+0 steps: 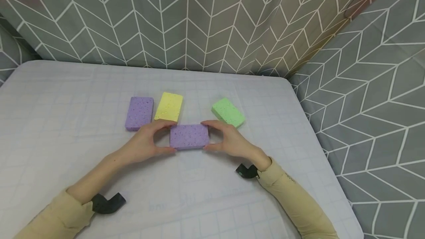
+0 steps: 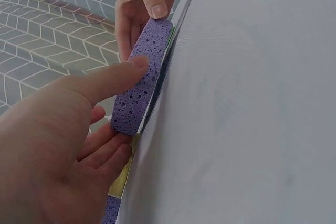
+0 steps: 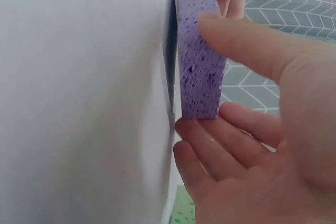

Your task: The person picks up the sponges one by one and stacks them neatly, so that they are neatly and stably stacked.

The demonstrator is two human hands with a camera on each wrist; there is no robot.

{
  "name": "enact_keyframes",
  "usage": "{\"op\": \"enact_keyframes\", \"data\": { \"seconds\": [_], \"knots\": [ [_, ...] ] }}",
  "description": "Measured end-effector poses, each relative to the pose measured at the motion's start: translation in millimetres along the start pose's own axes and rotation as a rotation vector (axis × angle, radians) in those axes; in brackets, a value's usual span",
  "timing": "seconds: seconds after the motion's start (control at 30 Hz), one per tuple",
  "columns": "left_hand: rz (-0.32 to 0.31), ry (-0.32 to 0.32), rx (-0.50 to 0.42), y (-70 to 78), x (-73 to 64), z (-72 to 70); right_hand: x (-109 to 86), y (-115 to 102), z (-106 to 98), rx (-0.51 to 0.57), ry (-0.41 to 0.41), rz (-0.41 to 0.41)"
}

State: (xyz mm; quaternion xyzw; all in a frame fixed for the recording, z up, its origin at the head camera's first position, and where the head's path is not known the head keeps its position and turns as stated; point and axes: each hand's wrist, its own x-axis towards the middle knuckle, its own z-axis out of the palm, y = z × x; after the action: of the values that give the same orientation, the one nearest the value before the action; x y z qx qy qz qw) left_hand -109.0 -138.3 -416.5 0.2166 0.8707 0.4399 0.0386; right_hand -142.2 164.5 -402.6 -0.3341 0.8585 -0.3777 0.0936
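Purple sponge (image 1: pixel 189 136) lies between fingers (image 1: pixel 216 123), near illegible print (image 1: pixel 186 197).

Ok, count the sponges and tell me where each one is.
4: a purple sponge held between the left hand and right hand; farther back, a second purple sponge at left, a yellow sponge beside it, and a green sponge at right.

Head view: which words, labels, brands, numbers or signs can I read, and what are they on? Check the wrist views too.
None can be read in any view.
White cloth: faint letter-like marks near the front, too pale and blurred to read.
Right sleeve: a small dark mark near the cuff, too small to read.
Held purple sponge, other purple sponge, yellow sponge, green sponge: no text seen.
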Motion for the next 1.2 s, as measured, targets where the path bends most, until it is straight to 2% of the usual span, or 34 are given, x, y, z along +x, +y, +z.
{"op": "enact_keyframes", "data": {
  "seconds": [0.63,1.2],
  "knots": [
    [-0.008,-0.013,-0.04,-12.2,0.6,2.5,-0.9,12,5,0.051,0.009,-0.038],
    [0.044,0.004,-0.053,-23.2,3.1,1.7,1.6,23,6,0.124,0.001,-0.062]
  ]
}}
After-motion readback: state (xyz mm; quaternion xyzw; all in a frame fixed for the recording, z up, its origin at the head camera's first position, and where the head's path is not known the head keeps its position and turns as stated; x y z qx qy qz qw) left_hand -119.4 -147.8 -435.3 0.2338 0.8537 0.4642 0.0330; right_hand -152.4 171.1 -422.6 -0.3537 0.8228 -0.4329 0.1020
